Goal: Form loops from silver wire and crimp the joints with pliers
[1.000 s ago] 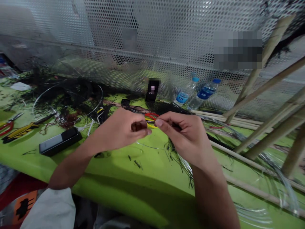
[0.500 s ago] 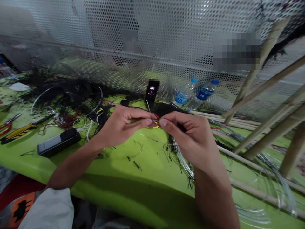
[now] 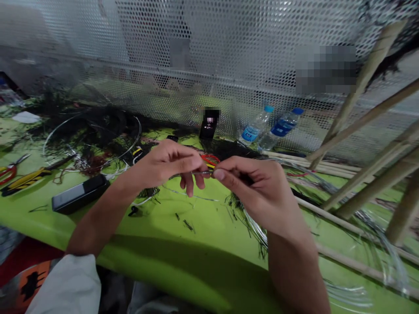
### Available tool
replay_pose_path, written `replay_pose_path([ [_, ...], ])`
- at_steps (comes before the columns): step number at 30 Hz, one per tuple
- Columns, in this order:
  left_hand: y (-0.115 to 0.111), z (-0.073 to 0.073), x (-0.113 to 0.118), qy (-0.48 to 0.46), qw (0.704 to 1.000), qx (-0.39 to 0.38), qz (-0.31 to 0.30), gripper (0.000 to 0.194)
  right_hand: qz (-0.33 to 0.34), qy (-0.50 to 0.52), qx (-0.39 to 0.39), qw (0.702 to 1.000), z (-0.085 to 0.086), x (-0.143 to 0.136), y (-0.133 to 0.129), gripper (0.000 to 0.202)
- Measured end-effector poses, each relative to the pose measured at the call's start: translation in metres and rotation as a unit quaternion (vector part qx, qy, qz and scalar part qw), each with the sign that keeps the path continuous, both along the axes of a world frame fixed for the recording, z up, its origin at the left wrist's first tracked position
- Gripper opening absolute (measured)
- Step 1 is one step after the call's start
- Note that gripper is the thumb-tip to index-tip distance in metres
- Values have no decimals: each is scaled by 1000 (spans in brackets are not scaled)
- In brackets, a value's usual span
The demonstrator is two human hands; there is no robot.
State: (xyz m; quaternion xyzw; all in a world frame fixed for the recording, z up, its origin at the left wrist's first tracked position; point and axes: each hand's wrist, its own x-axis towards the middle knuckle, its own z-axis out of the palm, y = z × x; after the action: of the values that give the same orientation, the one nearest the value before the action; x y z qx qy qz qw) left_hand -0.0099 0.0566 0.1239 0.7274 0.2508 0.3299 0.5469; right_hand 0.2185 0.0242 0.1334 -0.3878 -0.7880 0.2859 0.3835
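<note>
My right hand (image 3: 258, 187) pinches a thin dark wire (image 3: 203, 173) between thumb and forefinger, above the table's middle. The wire runs leftward across the fingers of my left hand (image 3: 175, 165). Those left fingers hang apart and loosely bent, with the thumb above the wire; whether they press on it is hard to see. Behind the fingertips lies a tool with red and yellow handles (image 3: 211, 160), partly hidden by both hands.
The green table (image 3: 209, 218) carries a wire coil (image 3: 140, 126), black strands, a power bank (image 3: 80, 194) and a yellow-black tool (image 3: 28, 181). A phone (image 3: 208, 124) and two bottles (image 3: 250, 131) stand by perforated metal. Bamboo poles (image 3: 369, 192) fill the right.
My left hand has loosened its pinch, shifted slightly left and spread its lower fingers downward. The thin piece that stuck up between the hands no longer shows there. My right hand keeps its pinch.
</note>
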Motion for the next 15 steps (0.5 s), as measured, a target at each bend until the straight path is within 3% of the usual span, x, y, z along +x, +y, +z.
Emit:
replay_pose_path([
  [4,3,3,3,19,991,-127,-40,44,-5,-8,-1,1000,0,0,-2,24],
  [8,5,0,5,18,989,-134,-52,41,-2,-10,-7,1000,0,0,-4,26],
  [10,3,-1,4,35,997,-57,-26,37,-1,-7,-8,1000,1,0,-4,25],
  [12,-1,-2,3,65,990,121,44,29,-1,-1,-7,1000,1,-1,-5,24],
  [15,-8,-2,1,120,895,394,170,17,-5,5,-13,1000,1,-2,-5,25],
])
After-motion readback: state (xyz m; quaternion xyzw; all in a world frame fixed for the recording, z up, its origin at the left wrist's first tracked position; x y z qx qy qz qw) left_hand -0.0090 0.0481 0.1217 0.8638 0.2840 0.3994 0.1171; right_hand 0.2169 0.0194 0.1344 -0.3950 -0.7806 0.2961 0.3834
